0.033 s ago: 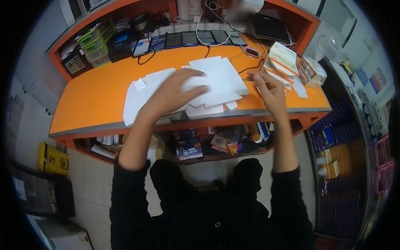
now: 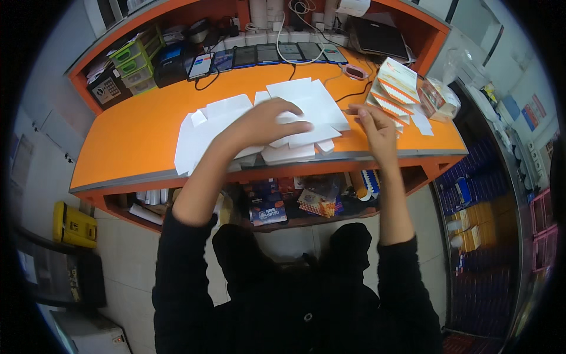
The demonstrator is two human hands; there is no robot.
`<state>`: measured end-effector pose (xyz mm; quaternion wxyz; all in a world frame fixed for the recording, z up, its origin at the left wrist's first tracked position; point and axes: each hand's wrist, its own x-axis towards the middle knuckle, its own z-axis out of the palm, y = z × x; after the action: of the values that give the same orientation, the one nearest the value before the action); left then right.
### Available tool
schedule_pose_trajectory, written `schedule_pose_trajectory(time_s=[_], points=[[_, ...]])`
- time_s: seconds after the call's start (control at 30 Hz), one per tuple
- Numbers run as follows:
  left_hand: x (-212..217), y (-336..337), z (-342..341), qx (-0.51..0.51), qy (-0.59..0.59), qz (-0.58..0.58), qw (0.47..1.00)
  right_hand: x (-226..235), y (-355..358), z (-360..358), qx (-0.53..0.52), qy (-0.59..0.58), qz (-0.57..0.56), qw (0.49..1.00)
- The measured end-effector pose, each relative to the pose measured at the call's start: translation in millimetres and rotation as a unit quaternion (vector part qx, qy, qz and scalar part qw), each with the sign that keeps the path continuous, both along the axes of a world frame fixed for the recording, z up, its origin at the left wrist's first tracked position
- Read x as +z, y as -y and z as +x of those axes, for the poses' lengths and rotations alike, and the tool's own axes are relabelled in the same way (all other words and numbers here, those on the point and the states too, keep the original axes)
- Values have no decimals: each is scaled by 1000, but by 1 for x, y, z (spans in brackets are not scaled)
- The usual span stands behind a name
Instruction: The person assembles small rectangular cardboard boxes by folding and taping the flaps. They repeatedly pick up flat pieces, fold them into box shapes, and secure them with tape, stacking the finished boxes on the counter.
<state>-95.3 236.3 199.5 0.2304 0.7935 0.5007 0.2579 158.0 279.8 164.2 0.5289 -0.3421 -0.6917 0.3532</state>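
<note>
Flat white cardboard pieces, like unfolded box blanks [image 2: 321, 109], lie stacked at the middle of the orange counter. Over their left part hovers my left hand [image 2: 268, 124], its fingers spread with nothing visible in them; whether the fingertips touch the cardboard I cannot tell. Another white blank [image 2: 197, 138] lies to the left, partly behind my left forearm. Just right of the stack is my right hand [image 2: 380, 133], thumb and forefinger brought together in a pinch. Anything between them is too small to make out. Beside it stand printed orange-and-white folded cartons [image 2: 398, 79].
A row of phones and tablets [image 2: 268, 54] with cables lines the counter's back. Green drawers [image 2: 130, 65] and a small safe [image 2: 109, 88] stand at the left. A plastic-wrapped pack [image 2: 439, 100] sits far right. Printed packets [image 2: 268, 212] fill the shelf below.
My left hand has moved slightly right over the white stack. My right hand has shifted a little left, its fingers still pinched.
</note>
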Motion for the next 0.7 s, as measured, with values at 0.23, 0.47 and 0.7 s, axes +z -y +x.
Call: schedule_pose_trajectory(time_s=[0.23, 0.47, 0.7], points=[[-10, -80, 18, -31, -248, -161, 955, -56, -11, 14, 8, -109, 66, 992], [6, -68, 21, -34, -239, -150, 959, -48, -5, 13, 29, -186, -15, 982], [-11, -78, 3, 45, -152, -27, 987, -38, 22, -40, -5, 257, 324, 910]])
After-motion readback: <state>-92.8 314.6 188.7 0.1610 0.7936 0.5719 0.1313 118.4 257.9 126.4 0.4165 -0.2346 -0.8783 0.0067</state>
